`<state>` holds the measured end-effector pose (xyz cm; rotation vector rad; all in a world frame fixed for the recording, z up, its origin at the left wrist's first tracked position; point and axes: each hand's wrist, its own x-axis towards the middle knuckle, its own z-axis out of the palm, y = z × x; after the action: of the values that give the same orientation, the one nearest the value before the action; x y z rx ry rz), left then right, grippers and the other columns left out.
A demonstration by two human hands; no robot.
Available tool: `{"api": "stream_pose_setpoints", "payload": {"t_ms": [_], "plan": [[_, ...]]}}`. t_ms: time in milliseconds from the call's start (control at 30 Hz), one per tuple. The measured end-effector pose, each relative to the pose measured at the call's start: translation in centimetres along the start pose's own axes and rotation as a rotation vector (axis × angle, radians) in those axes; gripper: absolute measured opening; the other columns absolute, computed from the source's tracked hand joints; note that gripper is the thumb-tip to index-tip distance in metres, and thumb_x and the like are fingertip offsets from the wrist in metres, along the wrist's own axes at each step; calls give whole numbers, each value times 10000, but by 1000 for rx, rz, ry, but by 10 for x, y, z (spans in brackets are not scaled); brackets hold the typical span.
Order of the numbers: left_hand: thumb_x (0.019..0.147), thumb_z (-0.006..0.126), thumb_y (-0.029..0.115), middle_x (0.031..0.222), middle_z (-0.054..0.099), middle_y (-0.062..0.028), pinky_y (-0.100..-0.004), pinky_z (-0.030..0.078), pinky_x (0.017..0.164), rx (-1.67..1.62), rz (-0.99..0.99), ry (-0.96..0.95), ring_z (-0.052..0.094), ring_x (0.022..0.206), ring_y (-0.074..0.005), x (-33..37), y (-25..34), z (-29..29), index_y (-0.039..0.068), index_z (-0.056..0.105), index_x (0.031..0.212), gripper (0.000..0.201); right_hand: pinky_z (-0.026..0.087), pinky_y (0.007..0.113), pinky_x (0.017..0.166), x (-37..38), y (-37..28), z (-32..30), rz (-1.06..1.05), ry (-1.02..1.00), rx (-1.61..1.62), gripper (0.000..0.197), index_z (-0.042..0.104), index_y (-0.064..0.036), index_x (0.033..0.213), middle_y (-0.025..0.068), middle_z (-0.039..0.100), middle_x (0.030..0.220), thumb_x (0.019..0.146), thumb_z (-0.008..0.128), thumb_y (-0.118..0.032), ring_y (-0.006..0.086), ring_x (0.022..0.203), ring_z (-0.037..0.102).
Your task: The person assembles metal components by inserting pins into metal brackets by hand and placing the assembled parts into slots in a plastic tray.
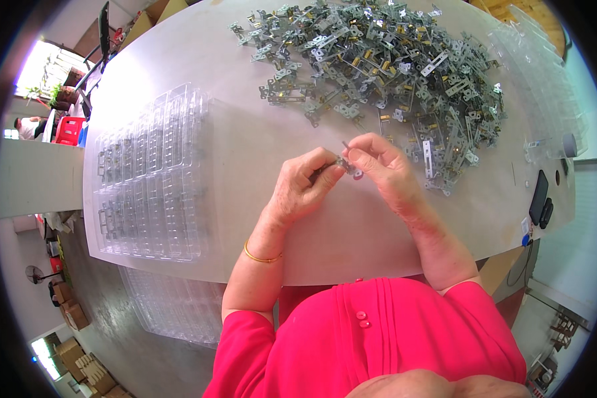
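A pale tabletop (242, 166) overlooks a grey floor (123, 298) with cardboard boxes (73, 314). A clear compartmented tray (179, 229) lies left, heaped metal brackets (391, 73) ahead, a black phone (538, 197) right. Near the heap, the left hand (305, 182) pinches a small metal fitting (344, 164), partly finger-hidden; the right hand (383, 167) pinches a thin metal piece (345, 144) beside it.

1 L hand (303, 184), 1 R hand (390, 171), 1 gold bracelet (261, 259). 1 desk (245, 192). Metal pcs (385, 60) too many to count.
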<state>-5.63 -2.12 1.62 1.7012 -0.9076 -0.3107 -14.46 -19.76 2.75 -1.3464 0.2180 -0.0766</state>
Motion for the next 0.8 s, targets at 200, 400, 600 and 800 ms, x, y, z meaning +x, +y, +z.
{"api": "stream_pose_setpoints", "payload": {"t_ms": [200, 400, 600, 800], "plan": [[891, 736, 97, 731, 582, -54, -281, 422, 562, 111, 30, 104, 506, 603, -143, 2, 10, 9, 14, 643, 929, 130, 491, 240, 830, 2, 2, 10, -273, 146, 42, 110, 640, -44, 1096, 2, 658, 971, 1017, 609, -114, 59, 912, 575], [862, 741, 83, 772, 612, -88, -305, 472, 542, 180, 115, 198, 596, 610, -195, 4, 5, 10, 24, 675, 974, 143, 526, 245, 776, -1, 4, 8, -212, 76, -110, 87, 627, -43, 1086, 23, 672, 967, 1022, 590, -90, 81, 867, 633], [921, 646, 179, 843, 650, -93, -287, 497, 683, 104, 75, 115, 621, 732, -174, 5, -1, -5, -15, 692, 1042, 233, 541, 243, 753, 2, -2, 0, -255, 172, -116, 86, 621, -27, 1071, 27, 680, 975, 1024, 582, -88, 102, 787, 657], [981, 618, 140, 897, 648, -53, -263, 490, 688, -150, -190, -16, 592, 740, -109, 0, 3, -2, -34, 660, 941, 183, 527, 240, 715, 8, 0, -3, -474, 284, -333, 86, 645, -36, 1060, 37, 666, 928, 992, 634, -87, 113, 778, 632]]}}
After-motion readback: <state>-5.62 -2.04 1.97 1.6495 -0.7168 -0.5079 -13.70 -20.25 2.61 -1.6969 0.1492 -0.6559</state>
